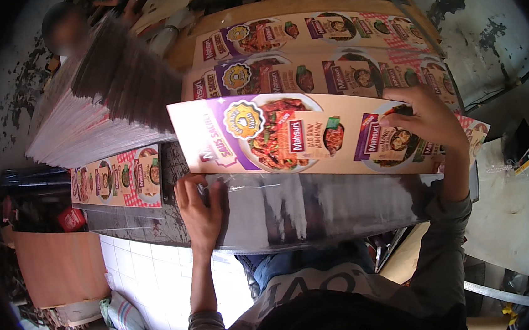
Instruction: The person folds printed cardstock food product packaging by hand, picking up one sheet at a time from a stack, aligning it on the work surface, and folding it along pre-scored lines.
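Observation:
A long printed cardboard strip [337, 124] with pictures of food dishes and sauce packets is tilted up in front of me. My right hand [429, 119] grips its upper edge toward the right end, thumb on the printed face. My left hand [198, 213] rests on the grey tabletop [336, 212], just below the strip's lower left corner. Its thumb stands apart from the loosely bent fingers, and nothing shows in it. Behind the strip lie more printed sheets [326, 38] of the same design, spread across the work surface.
To the left stands a tall, fanned stack of sheets [107, 95]. Beneath it lies a smaller printed piece [118, 177] with a red checked pattern. A person [65, 28] is beyond the stack. A brown board [60, 266] and a sack [125, 316] stand at lower left.

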### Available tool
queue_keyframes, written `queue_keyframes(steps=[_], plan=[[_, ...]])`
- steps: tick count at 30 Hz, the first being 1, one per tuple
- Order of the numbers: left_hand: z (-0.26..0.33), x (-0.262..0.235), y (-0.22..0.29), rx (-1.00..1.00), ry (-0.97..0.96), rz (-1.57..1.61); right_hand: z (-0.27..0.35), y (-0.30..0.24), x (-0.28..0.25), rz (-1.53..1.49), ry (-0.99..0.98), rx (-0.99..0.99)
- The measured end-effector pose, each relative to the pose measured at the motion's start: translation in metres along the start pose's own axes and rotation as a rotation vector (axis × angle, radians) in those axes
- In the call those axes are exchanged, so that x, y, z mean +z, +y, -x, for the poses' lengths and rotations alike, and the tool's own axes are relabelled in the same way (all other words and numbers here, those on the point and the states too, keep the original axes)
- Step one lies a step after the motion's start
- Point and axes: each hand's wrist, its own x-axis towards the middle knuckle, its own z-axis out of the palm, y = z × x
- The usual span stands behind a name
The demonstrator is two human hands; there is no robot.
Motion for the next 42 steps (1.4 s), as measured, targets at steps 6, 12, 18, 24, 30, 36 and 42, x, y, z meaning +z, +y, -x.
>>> queue_keyframes(steps=[6,12,18,24,30,36,42], plan=[[0.001,-0.002,-0.010,-0.189,-0.016,0.387,-0.005,0.011,0.000,-0.044,-0.048,-0.032],[-0.003,-0.004,-0.010,-0.314,-0.051,0.570,-0.005,0.018,0.000,0.024,-0.026,0.029],[-0.003,-0.005,-0.016,-0.405,-0.040,0.571,-0.005,0.007,0.007,0.228,0.069,-0.006],[-0.001,-0.008,-0.019,-0.451,0.019,0.762,-0.007,0.002,0.013,0.176,0.060,-0.029],[-0.003,-0.009,-0.017,-0.485,0.013,0.848,-0.007,0.013,0.018,0.159,0.065,0.000],[-0.003,-0.011,-0.020,-0.539,0.050,0.983,-0.008,0.019,0.015,0.143,0.062,-0.050],[-0.002,-0.011,-0.022,-0.554,0.048,0.972,-0.008,0.036,0.024,0.091,0.093,-0.104]])
